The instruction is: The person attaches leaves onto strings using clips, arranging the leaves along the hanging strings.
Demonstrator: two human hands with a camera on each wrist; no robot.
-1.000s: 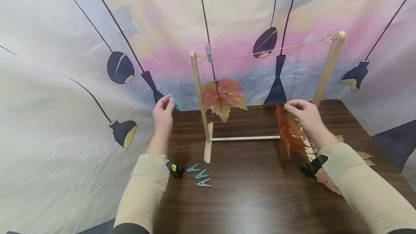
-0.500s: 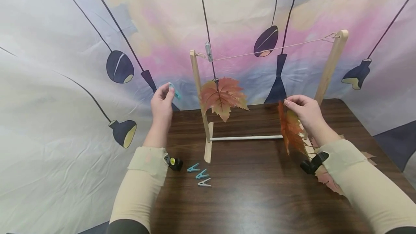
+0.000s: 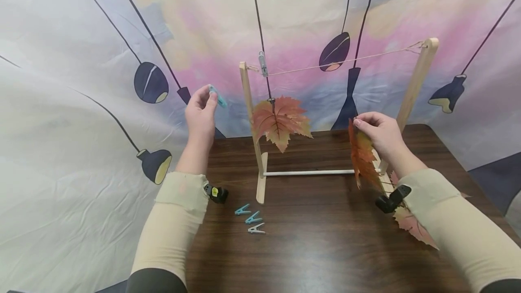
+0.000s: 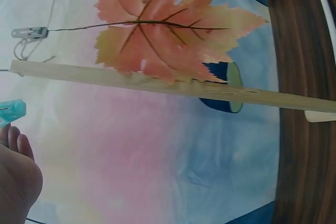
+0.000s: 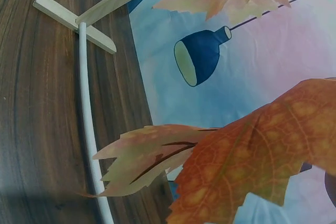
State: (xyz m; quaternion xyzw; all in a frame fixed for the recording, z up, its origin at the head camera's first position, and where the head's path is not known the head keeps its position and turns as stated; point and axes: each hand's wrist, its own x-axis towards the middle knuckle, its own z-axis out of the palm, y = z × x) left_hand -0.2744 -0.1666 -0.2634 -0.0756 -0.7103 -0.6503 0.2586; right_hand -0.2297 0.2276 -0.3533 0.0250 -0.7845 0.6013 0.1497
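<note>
In the head view my left hand (image 3: 200,116) pinches a teal clothespin (image 3: 218,96) between thumb and fingertips, left of the wooden frame's left post (image 3: 251,116). The same clothespin (image 4: 12,110) shows at the edge of the left wrist view. My right hand (image 3: 381,134) pinches an orange maple leaf (image 3: 362,155) by its stem, near the right post. That leaf (image 5: 252,156) fills the lower right wrist view; the right hand is hidden there. Another maple leaf (image 3: 281,123) hangs by its stem from a grey clothespin (image 3: 262,64) at the string's left end.
The string (image 3: 309,68) runs between the two posts. Two blue clothespins (image 3: 253,217) and a white one (image 3: 256,229) lie on the dark wooden table (image 3: 309,257). More leaves (image 3: 413,227) lie under my right forearm. A white rod (image 3: 309,173) joins the frame's feet. A printed cloth hangs behind.
My left hand has risen with the teal clothespin, staying left of the frame. My right hand has lifted slightly with the orange leaf, which has turned more edge-on.
</note>
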